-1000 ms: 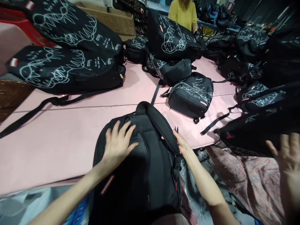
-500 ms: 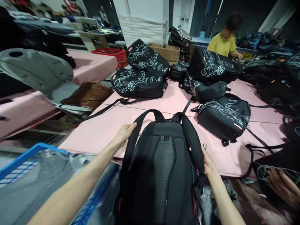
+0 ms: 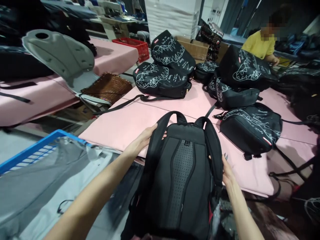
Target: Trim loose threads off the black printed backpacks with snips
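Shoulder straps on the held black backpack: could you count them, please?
2: the padded black left strap, held in the left hand, and the matching right strap, in the right hand.

Bare forearms reach forward, converging from the lower edge. The left forearm [image 3: 100, 185] slants inward to the left hand [image 3: 146, 137], its fingers curled in a grip. The right forearm [image 3: 240, 208] rises more steeply; the right hand [image 3: 227, 171], slightly lower, is likewise curled, fingers partly hidden.

Left fingers [image 3: 152, 129] partly hidden behind shoulder strap [image 3: 155, 146], blue crate [image 3: 32, 147] cropped at left edge — black bag [image 3: 303, 190] at right
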The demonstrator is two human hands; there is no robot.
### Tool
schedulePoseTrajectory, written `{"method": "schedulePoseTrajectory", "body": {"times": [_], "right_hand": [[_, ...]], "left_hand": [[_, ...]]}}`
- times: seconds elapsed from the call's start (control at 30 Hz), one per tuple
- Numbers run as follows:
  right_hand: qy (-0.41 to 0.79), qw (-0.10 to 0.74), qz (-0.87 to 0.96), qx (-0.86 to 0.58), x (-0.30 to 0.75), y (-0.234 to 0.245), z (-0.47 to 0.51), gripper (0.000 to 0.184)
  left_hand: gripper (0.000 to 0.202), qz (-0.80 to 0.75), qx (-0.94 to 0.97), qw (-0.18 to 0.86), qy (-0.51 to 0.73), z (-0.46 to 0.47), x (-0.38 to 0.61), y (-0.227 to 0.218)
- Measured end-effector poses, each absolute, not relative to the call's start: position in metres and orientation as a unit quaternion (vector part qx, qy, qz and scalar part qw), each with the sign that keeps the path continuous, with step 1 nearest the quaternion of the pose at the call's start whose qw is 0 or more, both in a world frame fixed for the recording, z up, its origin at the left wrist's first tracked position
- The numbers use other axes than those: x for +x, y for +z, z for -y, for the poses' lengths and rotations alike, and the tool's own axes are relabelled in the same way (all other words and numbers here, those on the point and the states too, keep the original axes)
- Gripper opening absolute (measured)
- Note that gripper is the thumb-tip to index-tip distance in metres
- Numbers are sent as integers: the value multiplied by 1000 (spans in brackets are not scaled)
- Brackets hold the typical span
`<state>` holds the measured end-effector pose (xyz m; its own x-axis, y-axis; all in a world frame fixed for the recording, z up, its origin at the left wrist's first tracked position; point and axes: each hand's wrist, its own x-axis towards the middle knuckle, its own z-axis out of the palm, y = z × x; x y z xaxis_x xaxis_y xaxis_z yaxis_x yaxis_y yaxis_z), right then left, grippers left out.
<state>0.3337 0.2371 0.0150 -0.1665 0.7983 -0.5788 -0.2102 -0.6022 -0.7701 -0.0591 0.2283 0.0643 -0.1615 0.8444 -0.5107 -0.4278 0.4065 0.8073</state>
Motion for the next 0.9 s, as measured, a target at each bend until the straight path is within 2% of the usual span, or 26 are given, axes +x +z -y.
{"method": "schedulePoseTrajectory", "body": {"times": [0.1,0.2,0.27,0.3,0.37,0.43,0.6,0.8,0.9], "right_hand": [[625,384,326,-596,340,19,-234,41],[496,407,433,-633,344,36,-234,41],[426,418,495,-631,341,53,-236,41],[401,422,517,-628,337,62,-237,40],[367,420,550,-621,325,76,-238,39],[351,410,582,-609,311,85,-238,36],[296,372,685,-552,287,90,-245,23],[198,360,784,-465,266,97,-258,25],[123,280,836,-455,245,101,-262,31]], "left_hand": [[33,-643,263,512,505,-226,-52,75],[25,-691,398,284,533,-236,-38,80],[23,-664,569,123,469,-254,-25,79],[24,-633,650,78,413,-266,-18,76],[29,-578,748,62,319,-291,-4,69],[37,-564,776,58,275,-312,4,60],[46,-530,806,73,254,-329,-3,41],[42,-596,745,118,275,-332,-2,47],[38,-616,729,128,270,-337,3,50]]}}
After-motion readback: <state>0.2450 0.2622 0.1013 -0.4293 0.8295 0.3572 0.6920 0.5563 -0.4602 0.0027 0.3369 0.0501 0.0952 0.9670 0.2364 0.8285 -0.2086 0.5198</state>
